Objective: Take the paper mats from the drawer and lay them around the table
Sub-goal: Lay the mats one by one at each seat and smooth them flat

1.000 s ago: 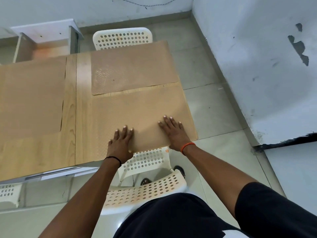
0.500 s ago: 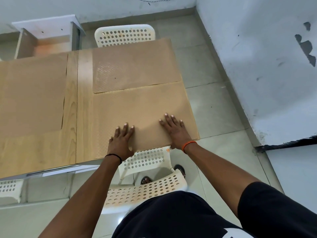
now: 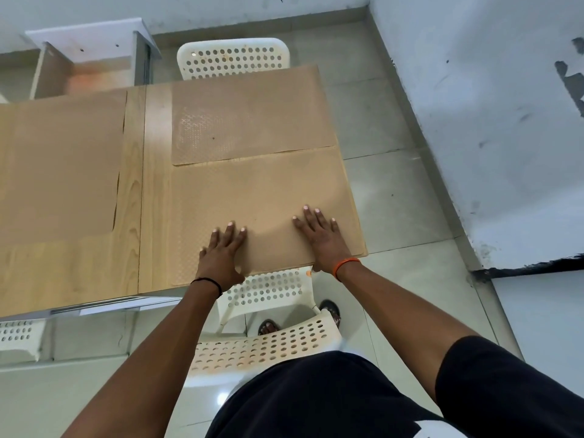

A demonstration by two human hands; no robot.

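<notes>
Your left hand [image 3: 222, 252] and right hand [image 3: 322, 237] press flat, fingers straight, on the near paper mat [image 3: 262, 197]; its right and near edges meet the worktop [image 3: 94, 267] edges; far mat [image 3: 249, 112] just beyond; chair [image 3: 268, 343] below

Black shirt [image 3: 363, 399], orange wristband [image 3: 346, 267], black wristband [image 3: 207, 282]

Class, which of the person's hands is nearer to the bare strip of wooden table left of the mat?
Left. The left hand lies near the near mat's left side by that strip; the right hand lies further right.
</notes>
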